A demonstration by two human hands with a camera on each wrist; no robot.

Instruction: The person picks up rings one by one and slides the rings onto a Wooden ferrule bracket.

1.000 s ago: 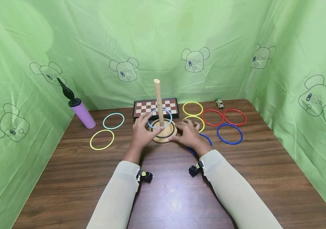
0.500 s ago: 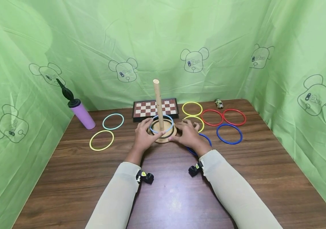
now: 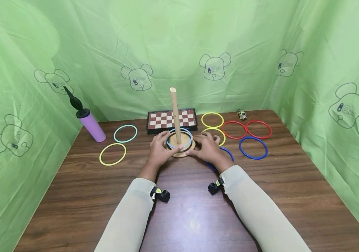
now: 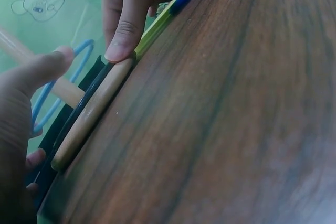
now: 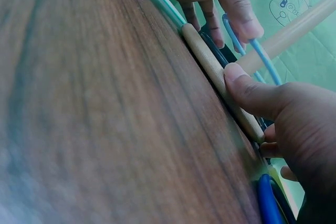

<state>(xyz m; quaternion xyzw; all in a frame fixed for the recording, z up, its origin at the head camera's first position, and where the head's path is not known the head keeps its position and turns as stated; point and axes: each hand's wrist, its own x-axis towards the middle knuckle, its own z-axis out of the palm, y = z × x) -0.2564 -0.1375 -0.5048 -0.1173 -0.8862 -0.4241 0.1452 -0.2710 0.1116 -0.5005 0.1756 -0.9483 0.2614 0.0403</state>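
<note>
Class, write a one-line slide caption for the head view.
The left hand holds a light blue ring around the wooden peg while the right hand grips its round base.

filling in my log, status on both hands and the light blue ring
Left hand holds light blue ring, around wooden post, above wooden base. Right hand grips base at its edge. Black ring lies on base below; nothing else seen blocking.
</note>
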